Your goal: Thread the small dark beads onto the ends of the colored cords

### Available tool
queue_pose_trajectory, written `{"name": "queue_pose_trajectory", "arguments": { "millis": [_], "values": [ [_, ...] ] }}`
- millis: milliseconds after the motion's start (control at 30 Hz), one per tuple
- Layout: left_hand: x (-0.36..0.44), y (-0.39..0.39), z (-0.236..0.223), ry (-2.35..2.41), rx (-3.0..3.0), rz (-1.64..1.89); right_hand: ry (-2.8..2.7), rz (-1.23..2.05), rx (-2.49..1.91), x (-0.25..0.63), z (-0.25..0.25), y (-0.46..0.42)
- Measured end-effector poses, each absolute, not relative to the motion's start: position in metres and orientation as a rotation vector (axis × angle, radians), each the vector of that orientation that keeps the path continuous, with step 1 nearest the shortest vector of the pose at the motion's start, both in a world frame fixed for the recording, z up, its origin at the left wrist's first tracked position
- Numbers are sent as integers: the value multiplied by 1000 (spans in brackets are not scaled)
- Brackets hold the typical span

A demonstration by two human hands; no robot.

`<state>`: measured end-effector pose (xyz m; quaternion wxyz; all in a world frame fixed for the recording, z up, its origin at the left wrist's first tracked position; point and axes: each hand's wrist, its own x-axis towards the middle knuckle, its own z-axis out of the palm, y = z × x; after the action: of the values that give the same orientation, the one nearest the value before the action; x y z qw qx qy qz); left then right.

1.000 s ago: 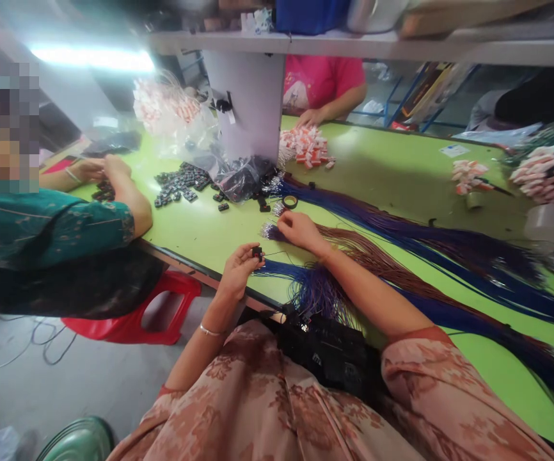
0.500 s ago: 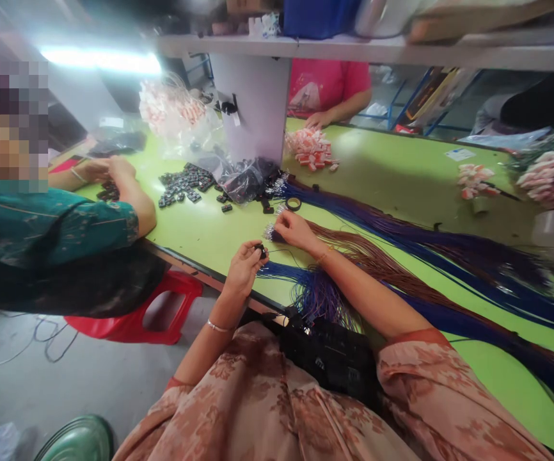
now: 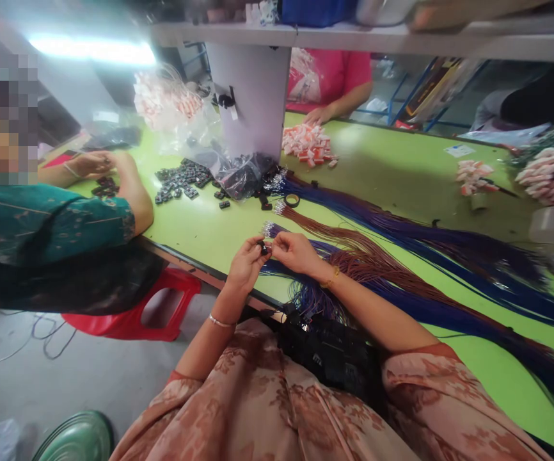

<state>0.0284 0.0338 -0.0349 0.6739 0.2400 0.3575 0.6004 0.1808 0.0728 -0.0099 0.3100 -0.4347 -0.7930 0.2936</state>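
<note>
My left hand (image 3: pixel 245 267) is closed around a small black connector housing (image 3: pixel 261 247), pinched between thumb and fingertips. My right hand (image 3: pixel 297 253) meets it from the right, thumb and forefinger pressed together on a thin wire whose end is at the housing; the fingers mostly cover it. Just beyond my hands lies a bundle of brown wires (image 3: pixel 315 224) with shiny metal terminals at its left end. Blue wires (image 3: pixel 416 307) run under and beside my right forearm. Loose blue-purple wire ends (image 3: pixel 313 298) bunch at the table edge.
Black housings (image 3: pixel 183 180) are heaped on the green table (image 3: pixel 188 224), near a plastic bag (image 3: pixel 238 179) and a tape roll (image 3: pixel 291 200). Orange-and-white pieces (image 3: pixel 308 146) lie farther back. A co-worker's arm (image 3: pixel 135 192) is at left, above a red stool (image 3: pixel 162 307). Another person sits opposite.
My right hand has come away from the metal-tipped wire ends, down toward me, and now meets the black housing. My left hand keeps hold of the housing, which has turned slightly.
</note>
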Motion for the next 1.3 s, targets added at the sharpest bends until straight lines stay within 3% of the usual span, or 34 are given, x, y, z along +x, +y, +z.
{"name": "queue_pose_trajectory", "arguments": {
  "millis": [433, 933, 1100, 1233, 1300],
  "values": [
    [24, 33, -39, 831, 558, 1312, -2265, 491, -1112, 180, -6, 65],
    [35, 33, -38, 928, 527, 1358, -2323, 579, -1002, 183, -11, 66],
    [42, 35, -43, 971, 525, 1363, -2338, 522, -1103, 185, -13, 65],
    [46, 37, -47, 957, 507, 1366, -2338, 681, -1100, 194, -13, 93],
    [46, 38, -48, 952, 503, 1368, -2248, 618, -1289, 200, -14, 117]
  ]
}}
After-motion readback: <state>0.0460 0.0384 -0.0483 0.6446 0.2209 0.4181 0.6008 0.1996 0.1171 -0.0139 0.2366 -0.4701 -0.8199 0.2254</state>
